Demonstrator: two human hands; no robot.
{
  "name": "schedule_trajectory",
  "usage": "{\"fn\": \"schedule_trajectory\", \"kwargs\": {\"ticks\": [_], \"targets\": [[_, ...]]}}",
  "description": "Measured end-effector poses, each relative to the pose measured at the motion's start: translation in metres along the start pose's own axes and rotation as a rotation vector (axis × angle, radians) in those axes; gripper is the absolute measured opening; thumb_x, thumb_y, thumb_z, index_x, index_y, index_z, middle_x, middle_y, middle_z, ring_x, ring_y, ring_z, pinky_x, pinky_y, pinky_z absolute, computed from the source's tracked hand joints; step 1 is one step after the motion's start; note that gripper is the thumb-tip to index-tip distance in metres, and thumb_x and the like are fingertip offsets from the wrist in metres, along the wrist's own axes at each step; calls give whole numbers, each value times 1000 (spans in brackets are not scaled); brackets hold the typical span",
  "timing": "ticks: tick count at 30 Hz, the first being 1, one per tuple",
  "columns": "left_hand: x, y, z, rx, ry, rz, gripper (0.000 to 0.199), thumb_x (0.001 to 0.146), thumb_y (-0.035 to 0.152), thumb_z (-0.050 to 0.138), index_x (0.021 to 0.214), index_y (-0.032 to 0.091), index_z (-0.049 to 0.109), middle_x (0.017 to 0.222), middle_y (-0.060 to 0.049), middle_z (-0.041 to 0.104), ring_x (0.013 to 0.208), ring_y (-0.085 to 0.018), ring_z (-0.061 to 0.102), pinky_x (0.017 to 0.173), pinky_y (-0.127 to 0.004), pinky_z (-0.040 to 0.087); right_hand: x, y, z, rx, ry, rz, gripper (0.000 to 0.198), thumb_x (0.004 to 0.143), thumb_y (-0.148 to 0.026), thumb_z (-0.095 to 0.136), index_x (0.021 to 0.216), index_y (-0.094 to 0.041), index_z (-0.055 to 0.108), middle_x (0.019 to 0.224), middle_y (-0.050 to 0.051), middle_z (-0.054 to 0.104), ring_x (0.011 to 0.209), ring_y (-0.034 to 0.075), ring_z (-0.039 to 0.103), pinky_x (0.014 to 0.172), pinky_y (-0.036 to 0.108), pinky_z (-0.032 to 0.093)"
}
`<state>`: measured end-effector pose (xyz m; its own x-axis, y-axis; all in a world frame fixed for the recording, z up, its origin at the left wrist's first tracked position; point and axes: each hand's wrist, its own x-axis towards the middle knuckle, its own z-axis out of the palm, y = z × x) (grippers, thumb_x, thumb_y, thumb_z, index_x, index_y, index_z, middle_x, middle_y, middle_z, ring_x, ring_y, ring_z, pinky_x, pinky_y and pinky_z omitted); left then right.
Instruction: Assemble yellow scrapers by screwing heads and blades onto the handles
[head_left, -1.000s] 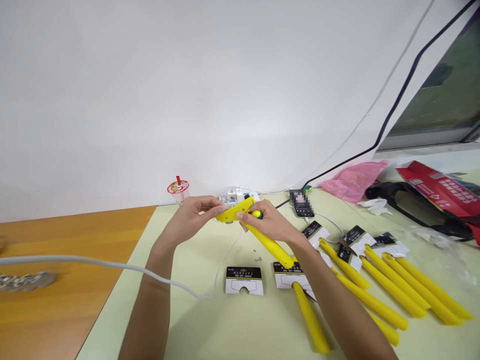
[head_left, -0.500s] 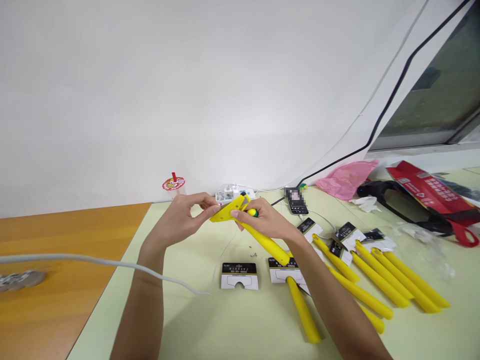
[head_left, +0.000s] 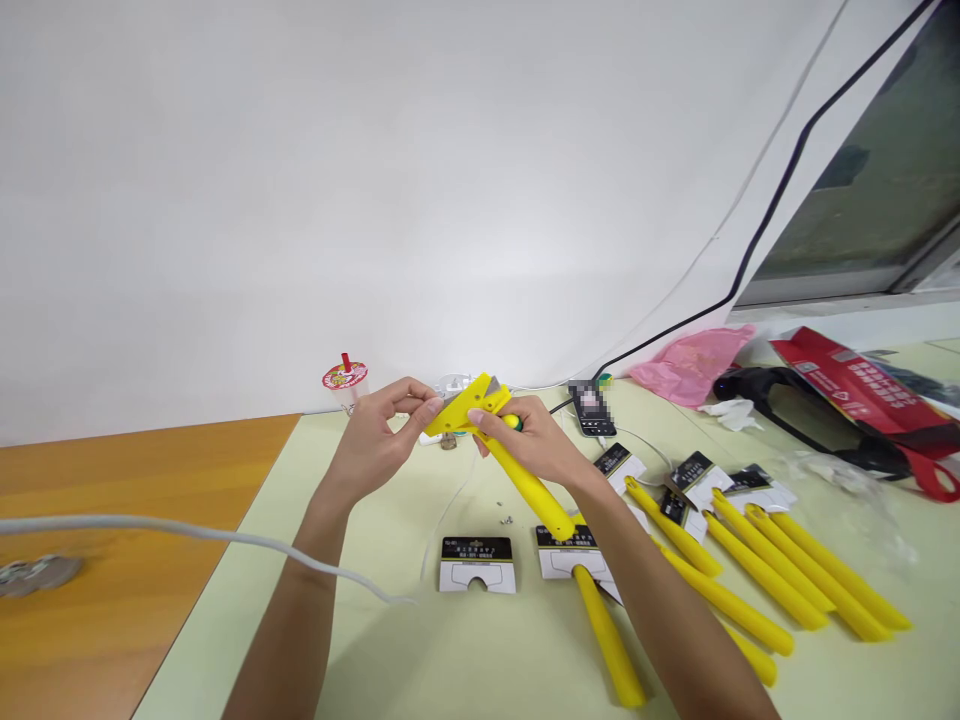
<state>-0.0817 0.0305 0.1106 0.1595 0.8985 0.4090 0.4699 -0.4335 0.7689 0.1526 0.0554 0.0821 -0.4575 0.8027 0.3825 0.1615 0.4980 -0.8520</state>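
A yellow scraper (head_left: pixel 527 487) is raised above the table, its flat head up and its handle slanting down to the right. My right hand (head_left: pixel 536 440) is closed around the neck, thumb on the head. A small yellow-and-green rounded end (head_left: pixel 513 422) shows in that hand; the rest of it is hidden. With thumb and fingers pinched, my left hand (head_left: pixel 394 430) grips the head's left end. Grey metal, like a blade (head_left: pixel 493 386), shows at the head's upper edge. Below lie a black-and-white card (head_left: pixel 478 555) and a few tiny metal bits (head_left: pixel 507 520).
Several yellow scrapers (head_left: pixel 765 560) with cards lie on the right of the pale green table (head_left: pixel 390 640). Behind are a phone (head_left: pixel 592 408), a lidded cup (head_left: pixel 345 378), a pink bag (head_left: pixel 694 368) and a red package (head_left: pixel 862 385). A grey cable (head_left: pixel 225 535) crosses the left.
The scraper's head has turned slightly, and more grey metal shows at its upper edge. Both hands keep their grip. The view has shifted a little.
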Motion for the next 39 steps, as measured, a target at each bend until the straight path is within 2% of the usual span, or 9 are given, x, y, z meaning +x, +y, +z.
{"fn": "schedule_trajectory", "kwargs": {"ticks": [4,8,12,16,19,24,32,35,39], "targets": [[-1,1,9,18,91,4,28,104,50,67,97,23,69,85,-3,77,80,-20,69,65,-29,45,1,0,4,23,35,2,59,110,-56,56,64,-20,69,68,1,65,64,15,53,66,28,42],[-1,2,22,26,127,57,15,104,38,62,97,24,64,90,-3,77,82,-19,69,71,-29,50,2,-2,12,79,64,52,60,107,-59,58,63,-19,69,63,1,61,58,14,50,61,28,40],[1,1,34,145,155,31,4,97,29,62,99,25,62,89,-2,75,76,-20,66,68,-30,47,4,1,24,162,132,141,57,101,-59,65,61,-20,68,61,1,60,56,14,48,57,29,37],[9,-6,42,331,107,-120,4,99,29,59,101,26,59,86,-3,76,77,-25,69,69,-33,42,10,16,36,247,162,253,56,96,-61,72,59,-19,67,59,0,56,54,13,44,53,29,34],[15,-16,44,482,26,-221,6,103,28,54,101,26,58,85,-6,76,78,-28,70,66,-33,36,16,35,46,402,150,365,56,90,-66,79,62,-19,67,59,-1,54,53,12,42,51,28,33],[18,-38,45,576,-121,-234,17,107,30,49,100,25,63,89,-10,78,80,-29,71,64,-32,32,22,63,63,630,119,547,58,76,-69,92,68,-18,65,59,-3,57,52,10,44,50,26,37],[21,-57,36,382,-177,-153,22,95,27,55,97,23,77,88,-8,81,83,-26,71,72,-31,48,23,71,71,753,101,619,59,59,-57,106,69,-18,63,61,-4,59,49,7,45,44,23,34],[24,-59,27,258,-239,-143,27,95,31,55,99,21,79,91,-7,82,86,-25,72,75,-32,53,23,71,71,731,110,604,56,62,-55,106,67,-18,64,61,-4,59,47,7,45,42,23,33],[25,-61,18,123,-231,-158,29,98,38,59,107,21,80,108,-8,84,102,-27,77,88,-35,57,23,73,70,688,136,568,55,71,-61,99,66,-18,65,60,-2,59,46,8,45,42,25,34]]}}
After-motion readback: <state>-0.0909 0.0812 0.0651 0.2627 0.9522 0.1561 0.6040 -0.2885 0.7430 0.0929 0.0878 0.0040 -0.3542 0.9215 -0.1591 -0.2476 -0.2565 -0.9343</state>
